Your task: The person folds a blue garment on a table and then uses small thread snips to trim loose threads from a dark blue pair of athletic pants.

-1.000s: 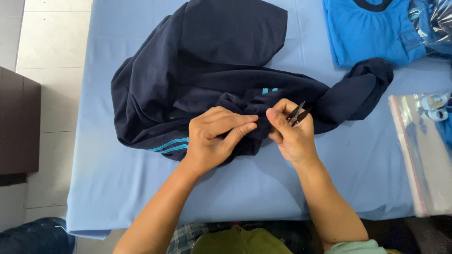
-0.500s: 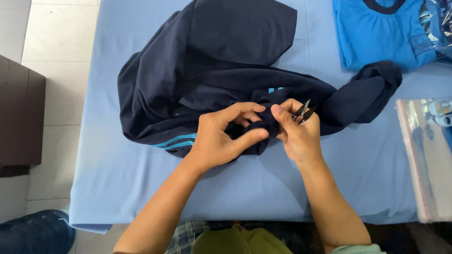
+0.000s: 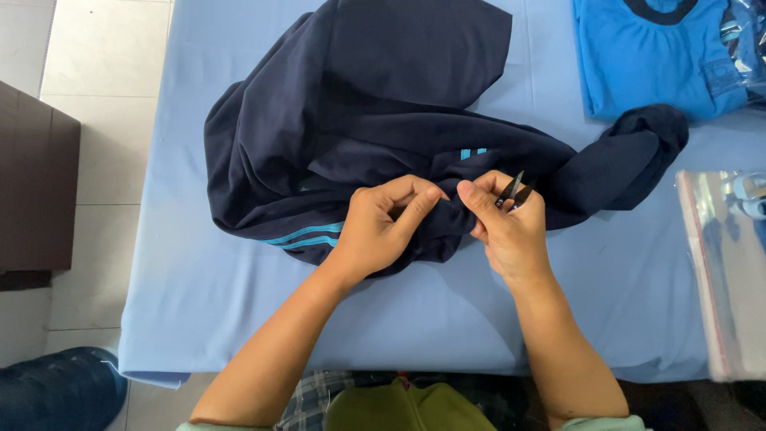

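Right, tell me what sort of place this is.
Probably a garment finishing or packing station. A navy garment lies on a table under a light blue cloth, the right hand holds small thread snips, and a folded blue shirt sits beside clear plastic bags.

Both hands [image 3: 447, 227] meet, fingers pinched (forearms angled inward).

Light blue table cover [image 3: 239, 319] as the landmark. Bright blue shirt with dark collar [image 3: 646, 60] up at its far right corner, clear plastic bag [image 3: 722, 271] along its right edge, dark brown cabinet [image 3: 36, 191] off its left side on pale floor tiles [image 3: 100, 48].
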